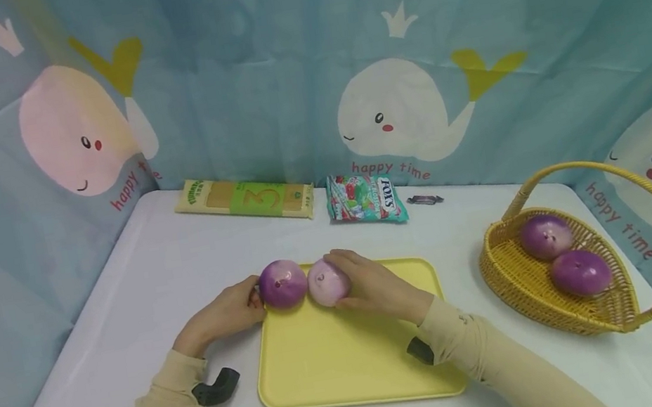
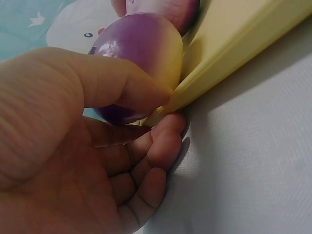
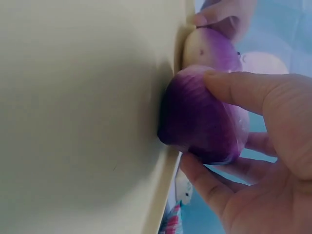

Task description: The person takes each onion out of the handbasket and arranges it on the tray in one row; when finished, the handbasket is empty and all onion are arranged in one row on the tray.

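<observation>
Two purple onions stand side by side at the far left part of the yellow tray (image 1: 352, 370). My left hand (image 1: 230, 310) holds the darker onion (image 1: 283, 284) from its left side at the tray corner. In the left wrist view, its thumb (image 2: 117, 85) lies against this onion, with the other fingers curled low beside the tray rim. The paler-topped onion (image 1: 327, 283) is in the grip of my right hand (image 1: 378, 288), which comes from the right. In the right wrist view, thumb and fingers spread around this onion (image 3: 202, 117), which nearly touches its neighbour.
At right stands a yellow wicker basket (image 1: 505, 282) with a tall handle, two more purple onions (image 1: 580, 272) inside. Along the back lie a noodle packet (image 1: 245, 198), a FOX'S candy bag (image 1: 365, 199) and a small wrapped candy (image 1: 425, 200). A whale-print curtain (image 1: 258, 100) hangs behind.
</observation>
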### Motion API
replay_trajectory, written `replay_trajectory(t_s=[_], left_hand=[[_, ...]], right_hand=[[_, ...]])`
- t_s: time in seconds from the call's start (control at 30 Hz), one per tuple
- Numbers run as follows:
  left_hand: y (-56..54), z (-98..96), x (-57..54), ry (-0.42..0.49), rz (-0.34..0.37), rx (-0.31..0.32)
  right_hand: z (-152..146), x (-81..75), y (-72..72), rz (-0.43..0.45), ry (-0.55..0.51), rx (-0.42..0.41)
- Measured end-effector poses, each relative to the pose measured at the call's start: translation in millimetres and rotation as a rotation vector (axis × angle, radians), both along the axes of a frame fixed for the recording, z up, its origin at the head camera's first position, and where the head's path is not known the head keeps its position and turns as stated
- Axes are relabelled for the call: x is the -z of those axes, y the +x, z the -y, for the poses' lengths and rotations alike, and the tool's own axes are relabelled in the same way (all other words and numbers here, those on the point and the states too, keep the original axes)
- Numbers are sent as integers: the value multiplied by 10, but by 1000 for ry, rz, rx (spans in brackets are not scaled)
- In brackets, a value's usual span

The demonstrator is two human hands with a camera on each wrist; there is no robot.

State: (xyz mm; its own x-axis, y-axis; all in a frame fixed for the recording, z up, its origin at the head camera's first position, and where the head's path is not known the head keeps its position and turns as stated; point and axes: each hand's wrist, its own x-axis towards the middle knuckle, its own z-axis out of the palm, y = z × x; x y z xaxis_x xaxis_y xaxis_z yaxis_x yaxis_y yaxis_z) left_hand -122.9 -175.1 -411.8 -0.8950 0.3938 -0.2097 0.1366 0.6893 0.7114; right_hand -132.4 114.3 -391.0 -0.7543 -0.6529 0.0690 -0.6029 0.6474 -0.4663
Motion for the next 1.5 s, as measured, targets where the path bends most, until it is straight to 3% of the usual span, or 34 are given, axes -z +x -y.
replay_trajectory(t_s=[0.23, 0.43, 0.6, 0.73, 0.87, 1.03, 1.13, 1.27, 1.5], left_hand=[[8, -6, -10, -2, 1, -10], [-10, -25, 1, -13, 27, -21], [-30, -25, -19, -28, 27, -21], [-36, -15, -43, -31, 32, -26], [-26, 0, -40, -32, 48, -36], [-6, 5, -6, -27, 58, -39], [3, -3, 11, -19, 55, -37], [9, -9, 28, -18, 46, -33], [2, -8, 20, -23, 47, -37]], right_hand=[[-72, -22, 18, 23, 20, 41], [-612, -262, 144, -35, -63, 162], [-1437, -462, 299, -188, -82, 379], [-2134, -577, 427, -268, 12, 643], [-2626, -517, 525, -197, 201, 828], [-2817, -369, 552, 8, 409, 878], [-2829, -323, 530, 65, 441, 893], [-2845, -306, 513, 51, 445, 914], [-2835, -304, 526, 116, 421, 958]])
